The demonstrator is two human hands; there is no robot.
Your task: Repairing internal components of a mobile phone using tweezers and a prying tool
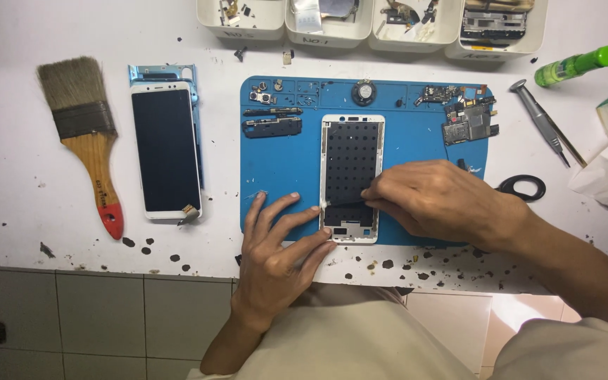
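White phone frame (350, 176) lies touching left hand (276, 257) fingers (309, 212).

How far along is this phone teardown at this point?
Done: boards and small parts lie out on the blue mat; the screen sits aside. In hand: left hand steadies the bare frame while right hand works a thin tool across it. What remains can't be told.

Bright, even light falls from above on the white table (51, 211), leaving only faint, soft shadows beneath the hands. A dull sheen lies on the dark phone screen (165, 149). Focus is sharp at centre, slightly softer toward the corners; no motion blur.
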